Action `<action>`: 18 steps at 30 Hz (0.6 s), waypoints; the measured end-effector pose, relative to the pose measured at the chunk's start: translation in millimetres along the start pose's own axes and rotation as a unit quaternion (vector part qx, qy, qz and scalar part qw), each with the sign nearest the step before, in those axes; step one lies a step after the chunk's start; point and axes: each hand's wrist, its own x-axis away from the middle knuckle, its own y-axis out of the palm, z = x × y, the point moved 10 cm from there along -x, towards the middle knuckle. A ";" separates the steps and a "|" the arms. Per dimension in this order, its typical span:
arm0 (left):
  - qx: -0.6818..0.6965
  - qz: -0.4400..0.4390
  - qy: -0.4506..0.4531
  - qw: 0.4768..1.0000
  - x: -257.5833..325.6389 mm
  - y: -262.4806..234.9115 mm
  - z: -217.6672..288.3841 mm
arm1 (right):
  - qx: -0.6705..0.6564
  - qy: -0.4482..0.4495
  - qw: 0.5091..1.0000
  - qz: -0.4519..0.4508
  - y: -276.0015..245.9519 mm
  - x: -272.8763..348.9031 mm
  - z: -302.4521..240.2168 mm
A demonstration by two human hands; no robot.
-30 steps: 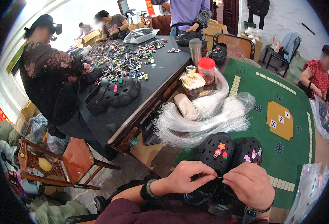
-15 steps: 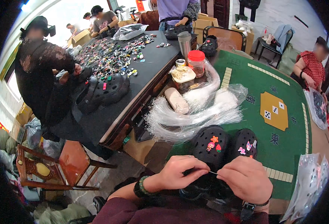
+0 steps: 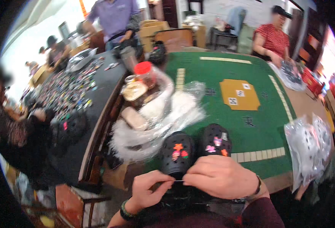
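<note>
The 2 black perforated foam clogs (image 3: 194, 150) lie side by side at the near edge of the green felt surface (image 3: 251, 114), toes pointing away from the person and heels toward the body, so their long axis runs straight out from the chest. Small coloured charms (image 3: 178, 151) sit in the holes on both toes. The heel ends are hidden under the hands.

The left hand (image 3: 148, 190) is curled just below the left clog, thumb and forefinger pinched on one end of a thin pale strand (image 3: 178, 181). The right hand (image 3: 220, 176) is closed palm-down over the heels of both clogs, its fingertips pinching the other end of that strand. The strand stretches short and level between the 2 hands, crosswise to the clogs. What it is made of cannot be told. The right hand lies nearer to the clogs, resting on them; the left sits just beside.

Beyond the toes, a heap of clear plastic bags (image 3: 152, 125) spreads to the left. A second clear bag of dark goods (image 3: 308, 148) lies at the right edge of the surface, well apart.
</note>
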 end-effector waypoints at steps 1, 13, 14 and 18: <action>-0.001 0.010 0.006 1.000 0.3 -1.5 1.6 | 0.000 -0.002 1.000 -0.003 0.3 2.6 -0.3; 0.030 0.003 0.083 0.996 -2.7 5.8 22.0 | 0.011 -0.046 0.993 0.104 -15.6 9.2 -6.0; 0.034 0.000 0.088 0.996 -3.1 7.8 22.5 | 0.017 -0.052 0.992 0.117 -18.4 10.2 -7.7; 0.034 0.007 0.096 0.995 -3.9 4.8 24.7 | -0.002 -0.049 0.994 0.098 -12.7 8.4 -6.8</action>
